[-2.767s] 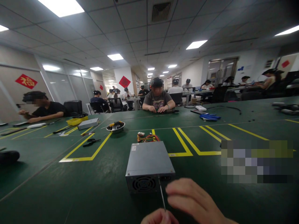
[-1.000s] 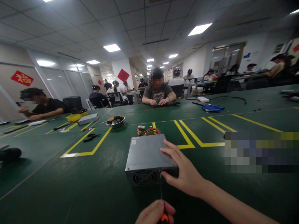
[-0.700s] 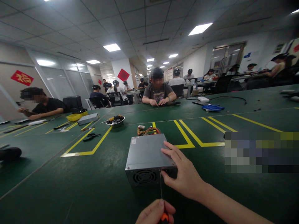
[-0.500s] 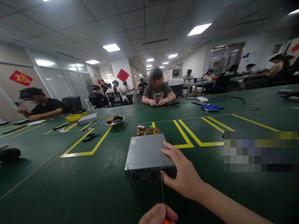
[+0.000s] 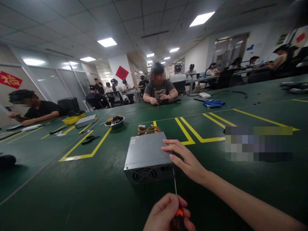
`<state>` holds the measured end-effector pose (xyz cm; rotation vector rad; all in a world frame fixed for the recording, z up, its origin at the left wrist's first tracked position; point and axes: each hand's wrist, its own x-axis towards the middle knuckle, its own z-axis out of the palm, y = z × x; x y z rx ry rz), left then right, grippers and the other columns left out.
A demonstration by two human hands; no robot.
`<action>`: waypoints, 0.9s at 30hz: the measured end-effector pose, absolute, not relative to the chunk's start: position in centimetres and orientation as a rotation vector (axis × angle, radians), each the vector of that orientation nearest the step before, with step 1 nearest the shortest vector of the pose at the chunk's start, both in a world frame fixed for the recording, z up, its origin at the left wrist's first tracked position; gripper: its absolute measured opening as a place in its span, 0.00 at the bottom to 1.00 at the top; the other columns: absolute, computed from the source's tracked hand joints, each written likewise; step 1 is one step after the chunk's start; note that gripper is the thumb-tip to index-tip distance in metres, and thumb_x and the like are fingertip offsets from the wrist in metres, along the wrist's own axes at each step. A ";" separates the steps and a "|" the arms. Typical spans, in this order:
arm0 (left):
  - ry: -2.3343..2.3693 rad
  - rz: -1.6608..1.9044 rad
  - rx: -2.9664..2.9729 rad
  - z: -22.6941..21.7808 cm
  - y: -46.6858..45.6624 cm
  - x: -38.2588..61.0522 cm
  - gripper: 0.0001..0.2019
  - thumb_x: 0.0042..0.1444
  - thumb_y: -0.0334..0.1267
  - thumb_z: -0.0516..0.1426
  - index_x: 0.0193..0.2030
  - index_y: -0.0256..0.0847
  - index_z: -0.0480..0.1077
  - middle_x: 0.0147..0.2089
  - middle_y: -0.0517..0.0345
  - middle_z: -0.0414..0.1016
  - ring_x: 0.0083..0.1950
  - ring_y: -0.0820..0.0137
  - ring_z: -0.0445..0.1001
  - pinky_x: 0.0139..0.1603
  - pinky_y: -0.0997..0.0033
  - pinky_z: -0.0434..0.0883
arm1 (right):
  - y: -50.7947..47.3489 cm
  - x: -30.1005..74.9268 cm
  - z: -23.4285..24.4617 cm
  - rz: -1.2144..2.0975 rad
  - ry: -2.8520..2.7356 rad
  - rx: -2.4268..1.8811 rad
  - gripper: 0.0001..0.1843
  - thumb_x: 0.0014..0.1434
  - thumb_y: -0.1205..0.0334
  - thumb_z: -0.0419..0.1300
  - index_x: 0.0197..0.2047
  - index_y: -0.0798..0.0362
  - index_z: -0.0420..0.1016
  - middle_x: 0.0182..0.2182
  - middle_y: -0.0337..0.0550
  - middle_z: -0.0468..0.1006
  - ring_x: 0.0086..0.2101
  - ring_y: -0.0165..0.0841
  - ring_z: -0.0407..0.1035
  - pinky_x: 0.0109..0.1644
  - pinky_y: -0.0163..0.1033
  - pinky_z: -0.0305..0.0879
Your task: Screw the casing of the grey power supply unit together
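A grey metal computer power supply (image 5: 147,149) lies on the green table, its round fan grille and a socket facing me. Behind it bunch its coloured cables (image 5: 148,129). My right hand (image 5: 186,158) rests on its top right edge, fingers stretched out and apart. Below, my left hand (image 5: 166,210) is closed around a screwdriver (image 5: 180,216) with a black and orange handle. The thin shaft points up and away to the front right corner of the power supply. Whether the tip touches a screw there I cannot tell.
Beyond the power supply stands a metal bowl (image 5: 115,122) with tools and small parts. Black pliers-like tools (image 5: 90,139), a yellow tray (image 5: 73,118) and a grey box (image 5: 86,121) lie to the left. Blue gloves (image 5: 213,103) lie farther right. A person (image 5: 160,86) sits opposite.
The screwdriver has shifted right along the front face to the corner, with more of its handle showing. My right thumb has moved from the front face up to the top edge.
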<state>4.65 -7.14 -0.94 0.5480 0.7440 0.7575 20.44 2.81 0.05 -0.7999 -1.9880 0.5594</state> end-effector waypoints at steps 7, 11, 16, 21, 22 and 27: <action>0.730 0.723 0.538 -1.3 -6.8 4.8 0.15 0.55 0.47 0.60 0.33 0.36 0.66 0.31 0.58 0.68 0.30 0.72 0.69 0.45 0.59 0.67 | 2.9 20.4 0.2 0.540 -1.974 -0.796 0.14 0.64 0.60 0.50 0.51 0.48 0.69 0.56 0.45 0.64 0.57 0.38 0.58 0.60 0.49 0.54; 0.722 0.716 0.543 -1.2 -6.8 4.7 0.15 0.55 0.47 0.60 0.34 0.36 0.66 0.32 0.58 0.68 0.30 0.73 0.69 0.45 0.59 0.66 | 2.8 20.3 0.1 0.534 -1.967 -0.784 0.14 0.64 0.61 0.50 0.50 0.49 0.69 0.55 0.46 0.64 0.57 0.39 0.59 0.60 0.50 0.54; 0.664 0.740 0.512 -1.3 -6.9 5.2 0.15 0.55 0.47 0.61 0.33 0.36 0.65 0.31 0.59 0.68 0.29 0.74 0.69 0.42 0.62 0.67 | 2.9 20.3 -0.1 0.544 -1.949 -0.772 0.13 0.63 0.61 0.51 0.50 0.49 0.70 0.55 0.47 0.65 0.56 0.40 0.59 0.60 0.51 0.54; 0.631 0.745 0.530 -1.1 -7.0 5.7 0.14 0.57 0.47 0.59 0.32 0.38 0.62 0.29 0.59 0.69 0.26 0.75 0.67 0.37 0.67 0.66 | 3.2 20.4 0.1 0.581 -1.946 -0.767 0.13 0.64 0.60 0.50 0.49 0.49 0.71 0.54 0.46 0.66 0.56 0.38 0.60 0.60 0.50 0.55; 0.628 0.743 0.534 -1.2 -6.9 5.8 0.14 0.57 0.46 0.58 0.32 0.38 0.62 0.28 0.60 0.68 0.24 0.75 0.66 0.35 0.68 0.66 | 3.2 20.5 0.1 0.589 -1.948 -0.769 0.13 0.64 0.60 0.50 0.49 0.48 0.71 0.55 0.46 0.66 0.56 0.38 0.60 0.59 0.49 0.55; 0.704 0.669 0.486 -2.2 -6.1 5.9 0.08 0.53 0.36 0.60 0.38 0.35 0.67 0.31 0.58 0.68 0.25 0.74 0.67 0.33 0.69 0.64 | 3.2 20.6 0.3 0.594 -1.962 -0.770 0.13 0.64 0.60 0.50 0.50 0.48 0.71 0.55 0.46 0.66 0.56 0.38 0.60 0.60 0.49 0.55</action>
